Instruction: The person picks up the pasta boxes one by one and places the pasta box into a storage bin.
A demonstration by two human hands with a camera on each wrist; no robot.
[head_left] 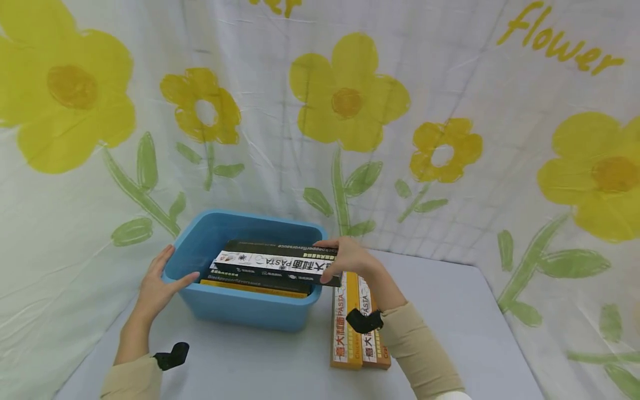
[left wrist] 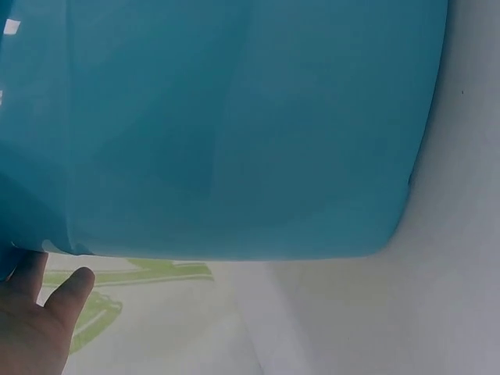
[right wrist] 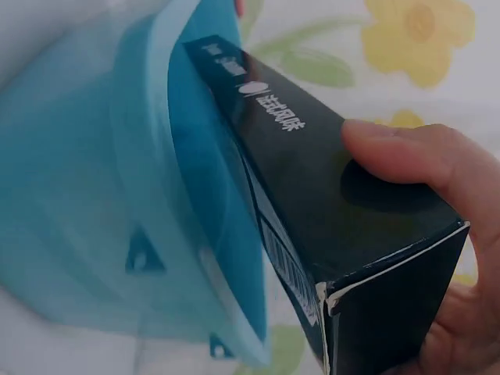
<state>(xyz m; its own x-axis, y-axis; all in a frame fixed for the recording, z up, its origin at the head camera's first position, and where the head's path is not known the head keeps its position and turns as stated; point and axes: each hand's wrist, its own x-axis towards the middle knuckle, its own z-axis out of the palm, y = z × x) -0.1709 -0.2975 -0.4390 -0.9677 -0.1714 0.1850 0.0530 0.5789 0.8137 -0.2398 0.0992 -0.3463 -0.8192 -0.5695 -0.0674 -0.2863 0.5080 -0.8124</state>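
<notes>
Right hand (head_left: 350,258) gripping the end of a black pasta box (head_left: 278,263), half in the blue tub (head_left: 240,305).
Left hand (head_left: 157,286) rests flat and relaxed against the tub's left rim; two orange pasta boxes (head_left: 357,325) lie on the table (head_left: 450,311) just beside it.

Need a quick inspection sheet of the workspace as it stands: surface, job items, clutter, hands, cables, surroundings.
Surface: grey table, bare at the right.
Job's things: blue tub on the table; black pasta box lies slanted, its right end over the tub's right rim; another black box and a yellow one lie beneath it in the tub.
Clutter: two orange pasta boxes side by side, right of the tub.
Hands: left hand rests on the tub's left rim; right hand grips the black pasta box's right end.
Cables: nothing seen.
Surroundings: white cloth backdrop printed with yellow flowers.
</notes>
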